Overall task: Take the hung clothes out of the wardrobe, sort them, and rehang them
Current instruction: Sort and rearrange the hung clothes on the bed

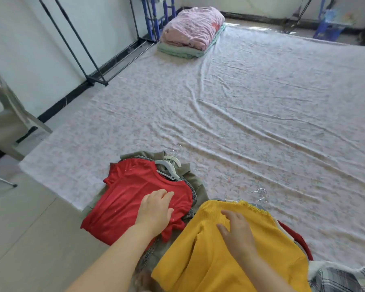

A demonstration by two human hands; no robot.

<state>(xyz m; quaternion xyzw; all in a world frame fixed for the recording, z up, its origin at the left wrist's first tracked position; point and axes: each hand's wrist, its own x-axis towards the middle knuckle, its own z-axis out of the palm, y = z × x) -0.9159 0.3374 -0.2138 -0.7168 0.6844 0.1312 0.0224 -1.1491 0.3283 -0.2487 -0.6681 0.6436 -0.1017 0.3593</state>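
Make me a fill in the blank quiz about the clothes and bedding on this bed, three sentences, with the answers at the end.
1. The short-sleeved top under the left hand is coloured ____.
2. The knit top under the right hand is coloured ____.
3. At the far end of the bed, the pink blanket lies on a folded one coloured ____.
Missing words: red; yellow; green.

No readable text, labels, brands, numbers or signs anywhere in view.
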